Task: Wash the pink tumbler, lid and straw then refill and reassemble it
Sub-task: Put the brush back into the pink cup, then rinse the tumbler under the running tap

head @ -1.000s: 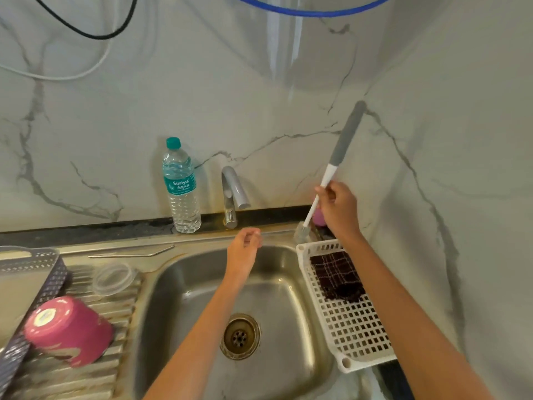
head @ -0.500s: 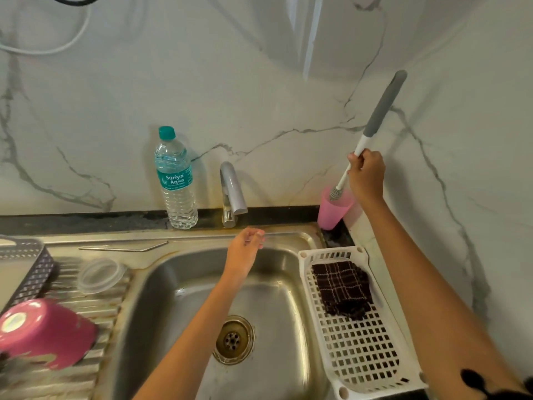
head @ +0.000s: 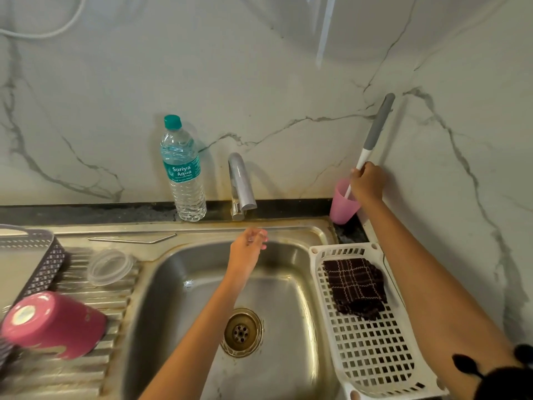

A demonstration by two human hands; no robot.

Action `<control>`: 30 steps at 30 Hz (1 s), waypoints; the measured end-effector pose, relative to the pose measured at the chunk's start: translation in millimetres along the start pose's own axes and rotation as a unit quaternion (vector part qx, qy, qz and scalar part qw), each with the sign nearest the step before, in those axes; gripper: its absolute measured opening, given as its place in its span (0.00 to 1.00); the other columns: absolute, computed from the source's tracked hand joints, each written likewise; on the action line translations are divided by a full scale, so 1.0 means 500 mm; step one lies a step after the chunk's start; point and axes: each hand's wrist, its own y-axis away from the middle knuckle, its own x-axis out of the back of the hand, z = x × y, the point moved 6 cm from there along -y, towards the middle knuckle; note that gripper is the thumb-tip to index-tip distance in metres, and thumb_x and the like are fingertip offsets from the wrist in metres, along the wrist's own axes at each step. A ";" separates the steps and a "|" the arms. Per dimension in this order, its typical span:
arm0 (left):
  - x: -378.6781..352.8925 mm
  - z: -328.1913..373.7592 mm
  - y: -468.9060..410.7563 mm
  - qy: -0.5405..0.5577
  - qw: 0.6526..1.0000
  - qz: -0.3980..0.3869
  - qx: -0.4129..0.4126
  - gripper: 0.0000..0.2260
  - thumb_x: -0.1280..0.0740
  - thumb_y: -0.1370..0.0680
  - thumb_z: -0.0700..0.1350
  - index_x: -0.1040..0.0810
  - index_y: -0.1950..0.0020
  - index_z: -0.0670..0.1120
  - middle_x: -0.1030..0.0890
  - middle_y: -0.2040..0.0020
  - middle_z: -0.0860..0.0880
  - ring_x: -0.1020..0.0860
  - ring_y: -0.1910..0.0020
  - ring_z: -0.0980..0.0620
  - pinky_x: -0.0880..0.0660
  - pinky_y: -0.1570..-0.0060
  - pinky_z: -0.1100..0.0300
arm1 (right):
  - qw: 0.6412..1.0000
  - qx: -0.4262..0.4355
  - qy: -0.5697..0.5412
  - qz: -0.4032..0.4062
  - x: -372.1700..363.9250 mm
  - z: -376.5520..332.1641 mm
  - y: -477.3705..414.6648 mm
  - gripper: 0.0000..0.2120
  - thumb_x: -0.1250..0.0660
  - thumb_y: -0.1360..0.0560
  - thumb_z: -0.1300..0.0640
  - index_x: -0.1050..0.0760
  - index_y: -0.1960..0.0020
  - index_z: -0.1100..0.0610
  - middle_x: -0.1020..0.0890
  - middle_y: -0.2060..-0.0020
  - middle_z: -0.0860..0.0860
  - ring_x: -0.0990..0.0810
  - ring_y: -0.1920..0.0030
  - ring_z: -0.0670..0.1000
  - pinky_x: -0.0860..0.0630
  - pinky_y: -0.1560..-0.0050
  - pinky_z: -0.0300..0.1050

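- Pink shows twice: one tumbler [head: 54,324] lies on its side on the ribbed draining board at 8 o'clock from the drain [head: 241,332], and one smaller pink cup [head: 343,203] stands upright in the corner at 1 o'clock.
- One clear lid [head: 111,267] lies flat on the draining board at 9 o'clock, apart from the tumbler.
- One bent metal straw [head: 131,241] lies along the back ledge of the sink [head: 288,298] at 10 o'clock.
- One water bottle [head: 183,168] with a teal cap stands on the dark worktop [head: 86,215] at 11 o'clock, just beside the single tap [head: 240,186] at 12.
- Two baskets: a grey one [head: 43,264] at the left edge, and a white one [head: 375,356] at 4 o'clock across the sink's right rim, with one dark checked cloth [head: 354,287] in it.
- Of the hands, the right hand [head: 367,183] reaches out to 1 o'clock, fingers wrapped round the white shaft of one long brush [head: 375,131]; the brush's lower end sits inside the pink cup and its grey handle leans up against the wall.
- Left hand [head: 248,249] is stretched over the basin below the tap, fingers loosely curled and blurred, with nothing seen in them.
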 end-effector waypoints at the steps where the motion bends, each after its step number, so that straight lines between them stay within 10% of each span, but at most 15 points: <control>1: 0.005 -0.003 0.001 0.003 1.000 0.005 -0.001 0.05 0.36 0.19 0.46 0.22 0.53 0.50 0.17 0.55 0.51 0.19 0.58 0.54 0.26 0.45 0.54 | 1.000 -0.002 0.007 0.004 0.002 -0.001 -0.001 0.13 0.39 0.19 0.57 0.26 0.42 0.67 0.21 0.47 0.63 0.21 0.47 0.62 0.23 0.48 0.51; 17: 0.152 -0.059 0.126 0.026 0.997 0.077 -0.011 0.07 0.38 0.18 0.44 0.21 0.47 0.47 0.18 0.53 0.49 0.19 0.55 0.53 0.24 0.52 0.62 | 0.992 0.057 -0.059 0.100 0.043 -0.067 0.161 0.13 0.39 0.22 0.65 0.29 0.38 0.62 0.24 0.44 0.56 0.25 0.48 0.49 0.30 0.50 0.35; 26: 0.356 -0.167 0.291 0.238 0.945 0.208 0.089 0.15 0.44 0.20 0.47 0.27 0.62 0.43 0.21 0.68 0.47 0.22 0.67 0.49 0.26 0.65 0.58 | 0.942 0.206 -0.082 -0.250 -0.265 -0.199 0.576 0.06 0.36 0.24 0.66 0.23 0.50 0.59 0.23 0.53 0.51 0.23 0.55 0.48 0.24 0.52 0.40; 30: 0.447 -0.197 0.366 0.358 0.854 0.370 0.076 0.19 0.43 0.19 0.54 0.38 0.69 0.48 0.35 0.77 0.52 0.35 0.78 0.55 0.38 0.74 0.61 | 0.870 0.275 -0.117 -0.392 -0.357 -0.309 0.727 0.09 0.33 0.26 0.65 0.22 0.46 0.64 0.22 0.50 0.58 0.20 0.54 0.56 0.23 0.50 0.48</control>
